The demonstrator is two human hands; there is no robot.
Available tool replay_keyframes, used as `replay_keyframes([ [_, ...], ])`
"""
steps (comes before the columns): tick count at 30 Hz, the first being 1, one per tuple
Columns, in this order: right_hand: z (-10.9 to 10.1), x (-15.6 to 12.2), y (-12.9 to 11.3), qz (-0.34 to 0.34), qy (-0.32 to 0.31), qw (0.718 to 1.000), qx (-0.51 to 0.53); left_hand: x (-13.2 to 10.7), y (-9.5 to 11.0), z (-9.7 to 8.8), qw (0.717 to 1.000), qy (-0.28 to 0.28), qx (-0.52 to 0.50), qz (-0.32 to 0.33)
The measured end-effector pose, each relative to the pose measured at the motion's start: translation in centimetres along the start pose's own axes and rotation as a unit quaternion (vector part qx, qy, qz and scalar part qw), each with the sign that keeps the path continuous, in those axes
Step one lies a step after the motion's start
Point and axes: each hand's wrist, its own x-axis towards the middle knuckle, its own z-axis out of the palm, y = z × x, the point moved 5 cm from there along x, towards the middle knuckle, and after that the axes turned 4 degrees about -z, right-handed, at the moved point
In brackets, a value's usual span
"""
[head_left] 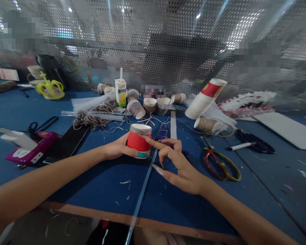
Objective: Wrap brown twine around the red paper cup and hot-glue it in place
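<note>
A red paper cup point(138, 141) with grey cord wound round its rim stands upright in my left hand point(117, 146), whose fingers close round its left side. The index fingertip of my right hand point(180, 163) touches the cup's right side near the wound band. That hand's thumb is stretched out below, apart from the cup, and its other fingers are partly bent. A long translucent strip point(140, 200) runs from beside the cup over the table's front edge. Scissors point(221, 166) with red and yellow handles lie to the right of my right hand.
Behind the cup are a tangle of grey cord point(88, 119), several cord-wrapped cups, and a drink carton point(120, 93) with a straw. A stack of paper cups point(202, 102) leans at right. At left lie a purple power strip point(35, 149) and a yellow crown-shaped piece point(50, 89).
</note>
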Motion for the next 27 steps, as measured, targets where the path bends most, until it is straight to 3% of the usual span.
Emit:
replay_keyframes([
  [6,-0.2,-0.5,1.2,-0.016,0.035,0.999,0.027,-0.1,-0.2,-0.2,1.0,-0.014,0.005,-0.014],
  [16,-1.1,-0.6,1.8,0.021,0.1,0.983,0.153,-0.3,-0.5,-0.5,0.998,-0.056,-0.003,-0.02],
  [23,-1.9,-1.2,1.5,-0.026,0.197,0.966,0.167,-0.4,-0.7,-0.4,0.996,-0.086,-0.021,-0.023],
  [25,-1.8,-1.2,1.2,-0.03,0.189,0.968,0.161,-0.4,-0.8,-0.4,0.995,-0.093,-0.024,-0.025],
  [27,-1.4,-1.0,0.9,-0.017,0.141,0.979,0.145,-0.4,-0.8,-0.3,0.994,-0.1,-0.028,-0.029],
])
